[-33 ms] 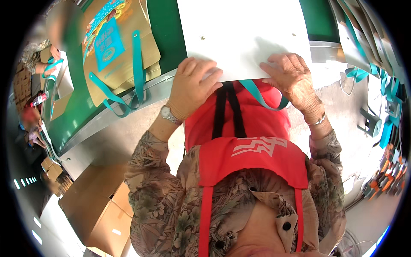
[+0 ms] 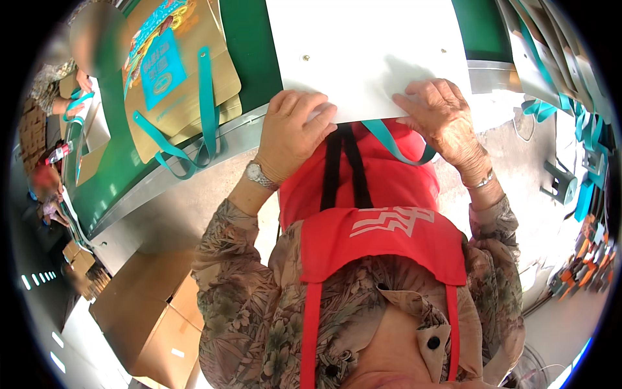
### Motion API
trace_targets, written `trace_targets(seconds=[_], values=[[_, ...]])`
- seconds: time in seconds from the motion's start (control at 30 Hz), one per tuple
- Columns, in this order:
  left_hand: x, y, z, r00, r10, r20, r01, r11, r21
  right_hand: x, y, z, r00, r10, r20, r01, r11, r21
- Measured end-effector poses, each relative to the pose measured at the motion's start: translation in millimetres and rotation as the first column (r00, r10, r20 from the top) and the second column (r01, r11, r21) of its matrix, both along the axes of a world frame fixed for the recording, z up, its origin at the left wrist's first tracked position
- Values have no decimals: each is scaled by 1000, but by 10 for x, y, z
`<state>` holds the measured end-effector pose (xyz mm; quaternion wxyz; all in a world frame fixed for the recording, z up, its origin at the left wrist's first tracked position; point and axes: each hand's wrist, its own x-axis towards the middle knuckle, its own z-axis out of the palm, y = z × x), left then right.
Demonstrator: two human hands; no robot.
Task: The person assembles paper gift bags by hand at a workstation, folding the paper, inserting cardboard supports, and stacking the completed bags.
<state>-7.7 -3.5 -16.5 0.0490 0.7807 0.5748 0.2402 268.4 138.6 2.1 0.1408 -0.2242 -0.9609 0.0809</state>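
Observation:
A white card panel (image 2: 369, 52) with two small brass-coloured rivets lies on the green-topped table, its near edge reaching past the table's front. My left hand (image 2: 291, 126) grips its near left corner, fingers bent and thumb along the edge. At the near right corner, my right hand (image 2: 440, 120) closes on the panel with the thumb stretched inward. From beneath the near edge a teal ribbon handle (image 2: 395, 146) hangs in a loop against my red apron (image 2: 382, 246). Fingertips under the panel are hidden.
Left on the green table (image 2: 256, 65) lie flat gold paper bags (image 2: 188, 97) with teal handles. A co-worker's hands (image 2: 78, 97) handle a white piece farther left. More bags (image 2: 551, 58) stand at the right. A cardboard box (image 2: 152, 311) and a grey-green stool (image 2: 560, 183) are on the floor.

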Motion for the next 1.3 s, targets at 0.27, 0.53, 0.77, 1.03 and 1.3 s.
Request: trace_targets(seconds=[0.27,0.53,0.77,1.03,1.3], values=[[86,30,70,976,161,146,-160,987,-22,-15,138,172,998,-25,-59,7,961,-275],[50,119,131,904,334,267,-268,929,-257,-68,356,200,995,-76,69,102,814,-572],[46,227,190,832,484,271,-353,839,-415,-173,284,217,904,-275,328,403,806,-434],[42,253,197,827,503,252,-330,797,-506,-516,-277,86,995,-96,21,94,992,88],[142,187,278,911,410,44,-386,885,-258,-530,-650,-409,991,135,-12,-135,986,-95]])
